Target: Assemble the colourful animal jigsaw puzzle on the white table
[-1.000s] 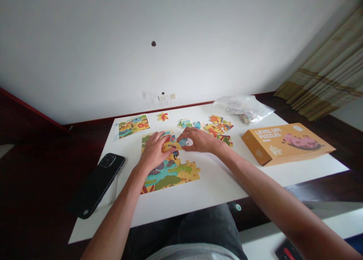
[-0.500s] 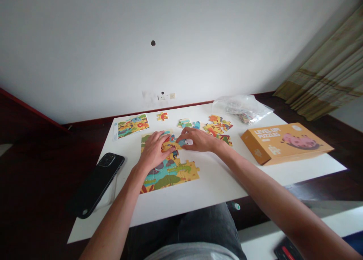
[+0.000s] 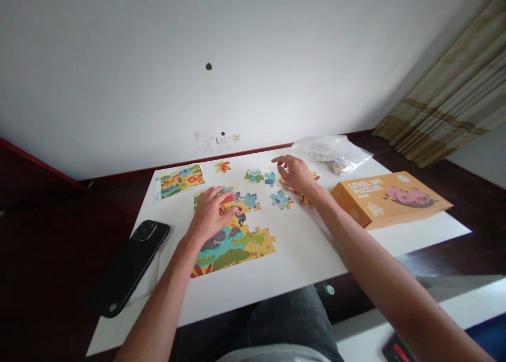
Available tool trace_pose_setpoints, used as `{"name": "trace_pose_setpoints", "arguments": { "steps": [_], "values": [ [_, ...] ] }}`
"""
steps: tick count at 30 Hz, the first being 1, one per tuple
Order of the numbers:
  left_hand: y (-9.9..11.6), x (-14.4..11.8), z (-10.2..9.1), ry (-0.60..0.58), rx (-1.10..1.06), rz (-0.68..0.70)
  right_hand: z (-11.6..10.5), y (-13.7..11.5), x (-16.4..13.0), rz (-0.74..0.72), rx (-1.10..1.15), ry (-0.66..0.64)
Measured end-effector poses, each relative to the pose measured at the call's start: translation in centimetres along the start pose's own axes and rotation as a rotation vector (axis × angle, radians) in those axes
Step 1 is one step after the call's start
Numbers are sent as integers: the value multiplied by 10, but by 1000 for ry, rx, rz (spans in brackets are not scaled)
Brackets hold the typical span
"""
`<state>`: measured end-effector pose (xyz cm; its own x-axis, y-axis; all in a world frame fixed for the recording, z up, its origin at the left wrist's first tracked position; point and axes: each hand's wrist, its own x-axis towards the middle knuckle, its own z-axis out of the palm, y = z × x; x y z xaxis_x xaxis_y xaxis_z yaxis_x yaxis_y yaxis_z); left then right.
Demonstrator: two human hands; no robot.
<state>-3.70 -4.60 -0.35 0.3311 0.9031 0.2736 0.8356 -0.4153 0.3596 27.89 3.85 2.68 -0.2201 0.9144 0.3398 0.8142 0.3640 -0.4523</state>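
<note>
Fingers [image 3: 223,192] of the left hand [image 3: 211,212] lay flat and slightly spread, pressed on the upper part of the assembled puzzle [image 3: 231,238], hiding the pieces beneath the palm. Over at the right hand [image 3: 295,173], fingers were loosely spread and curled above the loose pieces [image 3: 297,191]; whether they touched or pinched any piece could not be told, since the hand covered most of that pile. Just left of those fingertips sat a blue piece [image 3: 270,178], and nearer the person a lone piece [image 3: 282,199]. A second earlier both hands met at the puzzle's top edge; since then the right hand had swung away to the pile, while the left stayed down.
</note>
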Motion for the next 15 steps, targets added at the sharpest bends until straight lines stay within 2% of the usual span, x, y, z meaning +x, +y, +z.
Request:
{"name": "trace_pose_setpoints", "arguments": {
  "steps": [4, 11, 15],
  "values": [
    [-4, 1, 1, 35, 4, 8, 1, 18, 2, 81, -110, 14],
    [-2, 0, 3, 32, 27, 1, 13, 15, -2, 43, -211, -201],
    [1, -1, 1, 23, 35, -4, 18, 16, -2, 14, -218, -235]
  ]
}}
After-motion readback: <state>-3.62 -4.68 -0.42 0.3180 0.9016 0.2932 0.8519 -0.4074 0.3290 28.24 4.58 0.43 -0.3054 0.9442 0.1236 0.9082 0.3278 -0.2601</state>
